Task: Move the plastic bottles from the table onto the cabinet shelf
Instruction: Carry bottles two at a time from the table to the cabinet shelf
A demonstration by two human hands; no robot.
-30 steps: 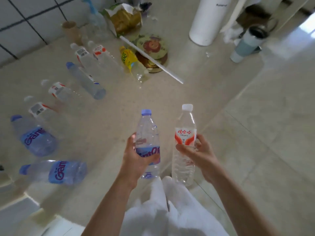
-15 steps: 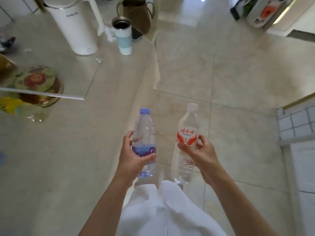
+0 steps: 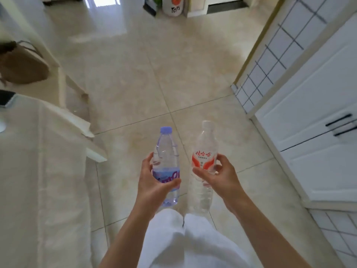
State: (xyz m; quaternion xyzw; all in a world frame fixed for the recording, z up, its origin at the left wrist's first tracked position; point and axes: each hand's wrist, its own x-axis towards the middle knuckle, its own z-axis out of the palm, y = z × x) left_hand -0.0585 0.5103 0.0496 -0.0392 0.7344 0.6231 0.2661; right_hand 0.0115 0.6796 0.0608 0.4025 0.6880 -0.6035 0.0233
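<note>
My left hand (image 3: 152,182) grips a clear bottle with a blue cap and blue label (image 3: 166,151), held upright over the floor. My right hand (image 3: 218,176) holds a second clear bottle with a white cap and a red and white label (image 3: 204,149), also upright, just right of the first. Both bottles look empty. The table (image 3: 38,151) with its pale top fills the left side of the view. A white cabinet (image 3: 313,120) with black handles stands on the right; I see no shelf in this view.
Beige floor tiles (image 3: 154,74) stretch ahead between table and cabinet. A brown bag (image 3: 21,64) sits at the far left edge. A white bag with an orange mark (image 3: 173,6) stands on the floor at the back. My white trousers (image 3: 183,238) show below.
The view has swung right, away from the table and its remaining bottles, toward the open floor and the white cabinet. Both hands keep the same hold on their bottles.
</note>
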